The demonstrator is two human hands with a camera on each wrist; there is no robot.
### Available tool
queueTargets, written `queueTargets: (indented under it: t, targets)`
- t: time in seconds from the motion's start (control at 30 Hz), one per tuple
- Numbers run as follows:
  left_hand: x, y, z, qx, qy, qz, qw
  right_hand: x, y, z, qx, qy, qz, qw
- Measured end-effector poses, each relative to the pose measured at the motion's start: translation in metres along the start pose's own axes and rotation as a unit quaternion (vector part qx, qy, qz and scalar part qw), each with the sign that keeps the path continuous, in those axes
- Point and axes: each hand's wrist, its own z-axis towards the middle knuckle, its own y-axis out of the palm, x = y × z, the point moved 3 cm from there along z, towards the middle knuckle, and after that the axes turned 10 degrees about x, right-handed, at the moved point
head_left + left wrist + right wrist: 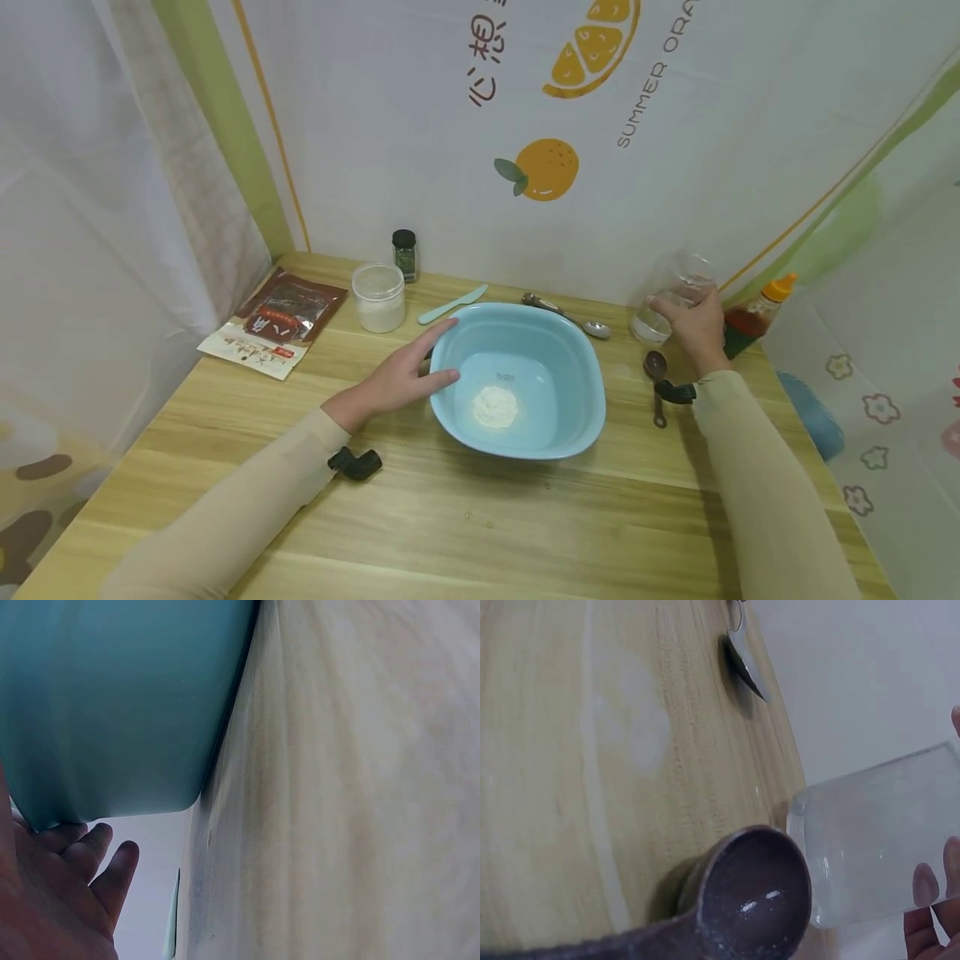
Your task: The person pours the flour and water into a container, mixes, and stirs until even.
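My left hand (397, 379) holds the left rim of a light blue basin (558, 400), thumb over the edge. In the left wrist view its fingers (90, 851) lie against the basin's outer wall (127, 712). A small heap of white powder (495, 407) lies on the basin floor. Over at the right, my right hand (699, 327) grips a clear cup (649, 323) around its upper part. The right wrist view shows the cup (870, 832) with its base at the tabletop and fingertips on its side. A dark brown measuring spoon (656, 365) lies just in front of it.
Behind the basin lie a pale green spreader (453, 304) and a metal spoon (597, 330). A jar of white powder (379, 308), a dark-capped spice jar (404, 257) and a brown packet (281, 321) are left. An orange-capped bottle (757, 315) stands far right.
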Motion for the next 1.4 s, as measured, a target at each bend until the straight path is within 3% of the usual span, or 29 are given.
queueTargets:
  t: [0.3, 1.4]
  targets:
    - [0.0, 0.001, 0.001, -0.003, 0.002, 0.01, 0.9999, 0.005, 0.001, 0.003, 0.01, 0.027, 0.0, 0.9996]
    - [-0.002, -0.001, 0.0, 0.002, 0.0, 0.035, 0.9994, 0.007, 0.014, 0.002, 0.005, 0.018, 0.034, 0.9992]
